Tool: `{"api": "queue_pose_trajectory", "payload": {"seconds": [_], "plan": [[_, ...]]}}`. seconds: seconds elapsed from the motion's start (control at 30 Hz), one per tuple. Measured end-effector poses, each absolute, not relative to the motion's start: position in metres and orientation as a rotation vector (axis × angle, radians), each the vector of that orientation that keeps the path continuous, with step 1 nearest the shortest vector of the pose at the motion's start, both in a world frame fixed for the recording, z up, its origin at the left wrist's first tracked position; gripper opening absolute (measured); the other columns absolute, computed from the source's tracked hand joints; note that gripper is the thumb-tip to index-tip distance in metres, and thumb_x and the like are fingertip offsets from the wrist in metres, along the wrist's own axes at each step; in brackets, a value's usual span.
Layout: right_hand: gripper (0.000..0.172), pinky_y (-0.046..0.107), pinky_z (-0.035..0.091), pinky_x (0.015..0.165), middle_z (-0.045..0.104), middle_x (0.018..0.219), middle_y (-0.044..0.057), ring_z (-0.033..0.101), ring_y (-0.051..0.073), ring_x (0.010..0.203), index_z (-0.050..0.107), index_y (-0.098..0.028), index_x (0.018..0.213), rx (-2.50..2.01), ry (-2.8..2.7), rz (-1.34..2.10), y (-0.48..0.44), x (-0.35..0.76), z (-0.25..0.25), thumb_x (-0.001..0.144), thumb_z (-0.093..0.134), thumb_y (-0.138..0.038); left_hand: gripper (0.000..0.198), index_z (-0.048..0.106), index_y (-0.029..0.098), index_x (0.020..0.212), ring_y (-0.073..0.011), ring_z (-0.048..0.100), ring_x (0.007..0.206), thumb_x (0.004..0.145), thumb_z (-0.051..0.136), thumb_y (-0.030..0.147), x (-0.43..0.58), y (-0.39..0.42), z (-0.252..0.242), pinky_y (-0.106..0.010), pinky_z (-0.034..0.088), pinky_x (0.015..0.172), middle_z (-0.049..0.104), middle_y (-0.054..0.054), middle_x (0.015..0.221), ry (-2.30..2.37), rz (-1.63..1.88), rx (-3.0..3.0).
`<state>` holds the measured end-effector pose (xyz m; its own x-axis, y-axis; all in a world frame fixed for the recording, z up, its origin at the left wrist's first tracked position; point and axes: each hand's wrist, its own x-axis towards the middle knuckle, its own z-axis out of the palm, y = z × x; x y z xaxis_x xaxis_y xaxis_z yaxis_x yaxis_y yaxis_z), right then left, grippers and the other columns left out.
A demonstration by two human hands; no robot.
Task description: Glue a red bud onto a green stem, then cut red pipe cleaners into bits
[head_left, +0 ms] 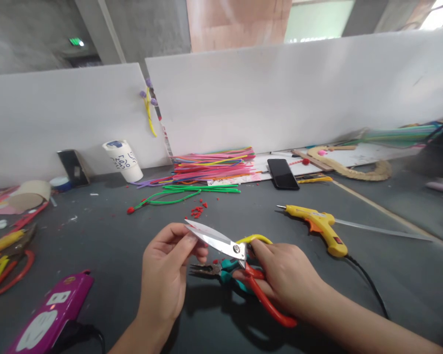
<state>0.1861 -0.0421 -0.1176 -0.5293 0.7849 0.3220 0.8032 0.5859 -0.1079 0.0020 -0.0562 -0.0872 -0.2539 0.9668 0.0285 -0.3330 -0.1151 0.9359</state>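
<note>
My right hand [286, 268] grips a pair of scissors [221, 242] by one red and one yellow handle. Their blades point left and look nearly closed. At the blade tips, my left hand [170, 265] has thumb and fingers pinched together; a little red shows by the blade there, but what the fingers hold is mostly hidden. Pliers with teal handles [227, 268] lie under the scissors, partly covered by my right hand. Small red clippings [197, 212] are scattered just beyond the blades. Behind them are green pipe cleaners [203, 188], one bent stem ending in a red tip [131, 210].
A yellow hot glue gun [317, 221] lies at right, its cord trailing forward. Farther back are a pile of coloured pipe cleaners [214, 166], a black phone [282, 174] and a white cup [123, 161]. At left lie a purple power strip [55, 309] and other tools [9, 258].
</note>
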Motion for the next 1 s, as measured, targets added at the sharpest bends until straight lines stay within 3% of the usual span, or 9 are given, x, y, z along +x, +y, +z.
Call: {"api": "queue_pose_trajectory", "payload": {"seconds": [0.5,0.8,1.0], "plan": [[0.039,0.027,0.017,0.044,0.056,0.05,0.002,0.051,0.016,0.042,0.046,-0.019,0.067,-1.316,-2.498,-0.04,-0.042,0.186,-0.118,0.085,0.032,-0.05,0.004,0.062,0.015,0.066,-0.007,0.055,0.047,0.067,0.064,0.018,0.001,-0.056,-0.087,-0.015,0.044,0.044,0.062,0.002,0.053,1.085,1.583,0.876],[0.036,0.021,0.02,0.042,0.039,0.046,-0.005,0.031,0.01,0.041,0.034,-0.022,0.057,-1.463,-2.227,0.522,-0.041,0.185,-0.108,0.077,0.045,-0.05,0.003,0.058,0.016,0.071,-0.0078,0.055,0.051,0.071,0.061,0.016,0.001,-0.056,-0.091,-0.018,0.044,0.047,0.064,0.001,0.063,1.105,1.565,0.963],[0.038,0.021,0.019,0.043,0.034,0.047,-0.006,0.026,0.01,0.044,0.032,-0.021,0.055,-1.47,-2.145,0.568,-0.034,0.185,-0.101,0.075,0.049,-0.05,0.002,0.055,0.019,0.074,-0.0093,0.051,0.055,0.076,0.055,0.02,-0.001,-0.049,-0.096,-0.021,0.041,0.053,0.059,0.003,0.064,1.188,1.454,1.234]]}}
